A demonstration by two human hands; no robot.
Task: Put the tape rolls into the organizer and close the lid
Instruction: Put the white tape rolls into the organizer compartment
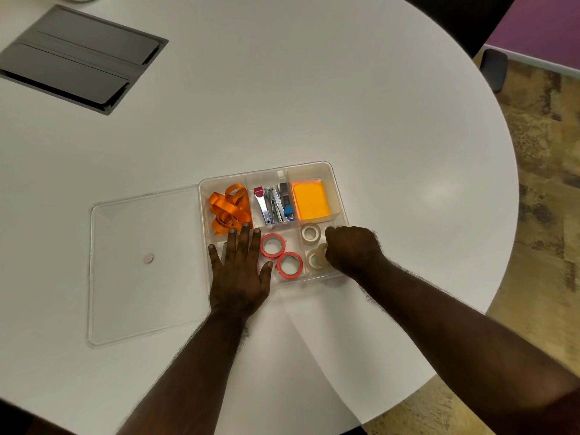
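Observation:
A clear plastic organizer (pixel 326 168) sits on the white table, its lid off. Two red tape rolls (pixel 272 245) (pixel 289 265) lie flat in its front middle compartment. A beige tape roll (pixel 310 232) lies in the front right compartment. Below it are clear tape rolls (pixel 315 260), one under the fingers of my right hand (pixel 353 251), which is curled down onto it. My left hand (pixel 239 271) lies flat, fingers spread, over the organizer's front left corner. The clear lid (pixel 141 265) lies flat on the table just left of the organizer.
The back compartments hold orange ribbon (pixel 229 207), staplers (pixel 274 202) and orange sticky notes (pixel 310 199). A grey cable hatch (pixel 78 58) is set into the table at the far left. The table's rounded edge runs along the right, with a chair (pixel 494 69) beyond.

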